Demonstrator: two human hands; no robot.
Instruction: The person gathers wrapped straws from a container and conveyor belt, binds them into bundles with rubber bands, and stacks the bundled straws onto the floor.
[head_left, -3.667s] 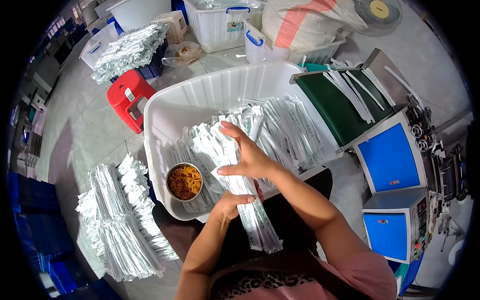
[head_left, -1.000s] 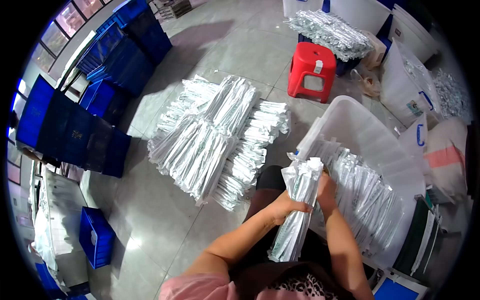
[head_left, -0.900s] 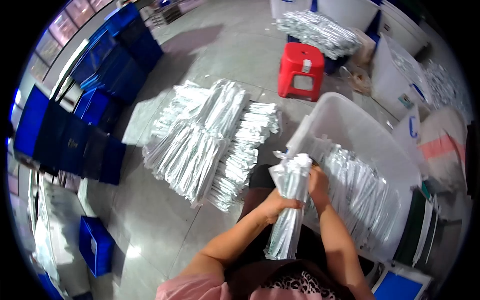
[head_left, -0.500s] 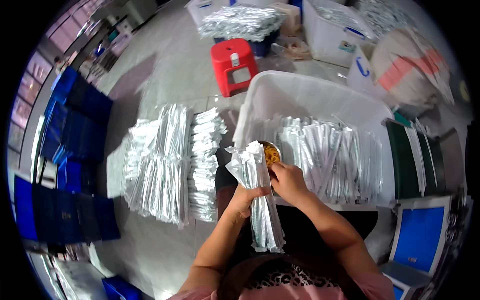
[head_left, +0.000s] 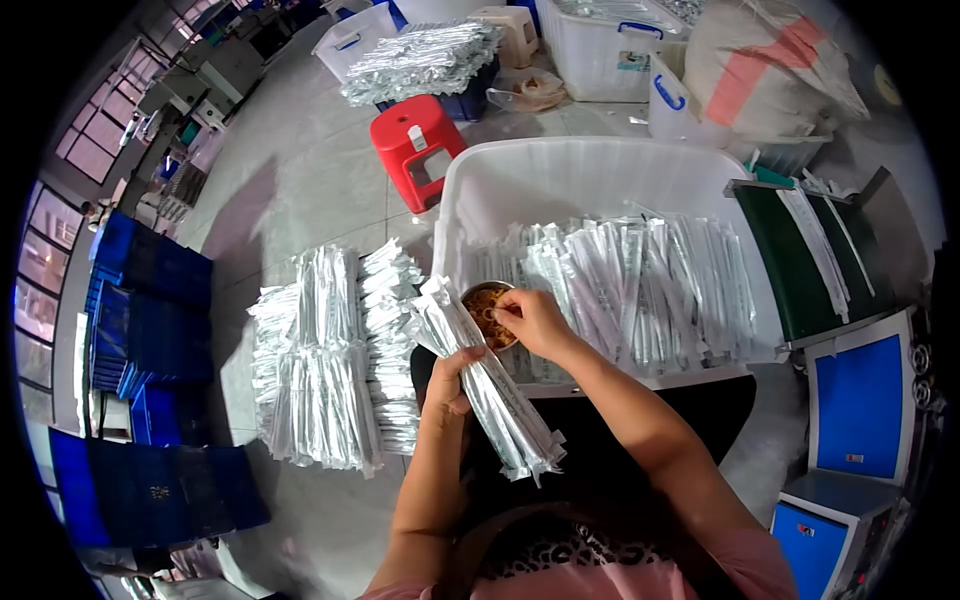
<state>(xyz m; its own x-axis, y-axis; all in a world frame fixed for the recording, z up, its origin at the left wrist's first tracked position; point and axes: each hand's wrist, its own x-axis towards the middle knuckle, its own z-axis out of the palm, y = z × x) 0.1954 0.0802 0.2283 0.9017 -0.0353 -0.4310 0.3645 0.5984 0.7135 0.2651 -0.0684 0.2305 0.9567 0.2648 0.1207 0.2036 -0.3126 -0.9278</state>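
My left hand is wrapped round a bundle of long, thin silvery-white packets, which slants over my lap. My right hand reaches over a round metal bowl of yellow-orange rings, its fingers pinched together at the rings; whether a ring is between them is too small to tell. The bowl sits at the near left corner of a large white tub. Many loose packets lie side by side inside this tub.
Stacked packets lie on the floor at left, with blue crates beyond. A red stool stands behind the tub. At right are a green conveyor belt and a blue-panelled machine. White bins and a sack stand behind.
The view has swung right, back toward the tub. My left hand keeps its grip on the bundle, now tilted more. My right hand has moved from beside the bundle to over the bowl of rings.
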